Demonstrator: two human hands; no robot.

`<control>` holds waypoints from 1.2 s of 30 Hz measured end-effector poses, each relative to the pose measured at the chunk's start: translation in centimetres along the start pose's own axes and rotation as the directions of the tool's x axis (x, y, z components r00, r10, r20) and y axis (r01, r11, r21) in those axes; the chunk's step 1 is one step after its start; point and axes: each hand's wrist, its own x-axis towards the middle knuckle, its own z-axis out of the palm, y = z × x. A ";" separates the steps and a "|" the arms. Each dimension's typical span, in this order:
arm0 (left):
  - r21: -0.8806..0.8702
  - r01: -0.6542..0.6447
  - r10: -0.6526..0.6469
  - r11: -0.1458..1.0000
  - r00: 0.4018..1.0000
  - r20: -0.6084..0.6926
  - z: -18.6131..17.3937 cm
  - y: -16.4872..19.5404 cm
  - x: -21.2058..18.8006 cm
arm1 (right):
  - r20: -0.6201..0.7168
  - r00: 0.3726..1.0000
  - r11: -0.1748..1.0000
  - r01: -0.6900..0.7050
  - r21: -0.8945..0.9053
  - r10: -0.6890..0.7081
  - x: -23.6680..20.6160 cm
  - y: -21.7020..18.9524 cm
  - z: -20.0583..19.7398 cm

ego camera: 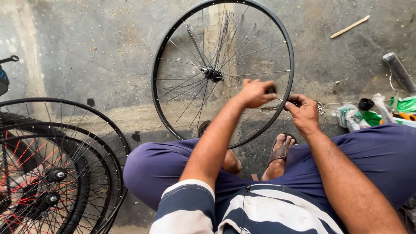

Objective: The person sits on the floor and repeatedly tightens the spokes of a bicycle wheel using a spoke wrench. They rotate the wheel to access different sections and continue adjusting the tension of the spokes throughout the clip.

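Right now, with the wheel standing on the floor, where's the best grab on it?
Probably the black rim at its upper left arc, coming from the left. The wheel stands upright, that arc is bare, and both the left hand and right hand work at the lower right. Avoid the thin spokes.

Both hands work at the right edge of the rim (287,65), the left hand (256,92) just inside it and the right hand (303,112) just outside, so the spokes (249,53) fence in the left one. Bare concrete floor (99,47) lies open to the left of the wheel and beyond it. On the left, stacked wheels (56,173) block the way (their spokes overlap). On the right, plastic bags (359,116), a black cap (366,104) and a grey tube (398,71) crowd the ground; a stick (350,27) lies farther off.
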 end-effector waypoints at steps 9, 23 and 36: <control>-0.042 0.150 -0.149 0.988 0.989 0.023 0.3 2.5 -0.1 | -0.072 0.995 0.997 -0.068 0.038 0.071 0.6 0.3 -1.1; -0.443 0.018 -0.097 0.897 0.983 -0.157 2.9 1.5 2.0 | 0.064 0.997 0.967 0.027 0.253 -0.044 3.2 4.6 -3.0; -0.342 0.022 -0.094 0.939 0.976 -0.195 2.9 1.2 3.0 | 0.338 0.941 0.860 -0.175 0.479 0.003 5.3 5.9 -4.1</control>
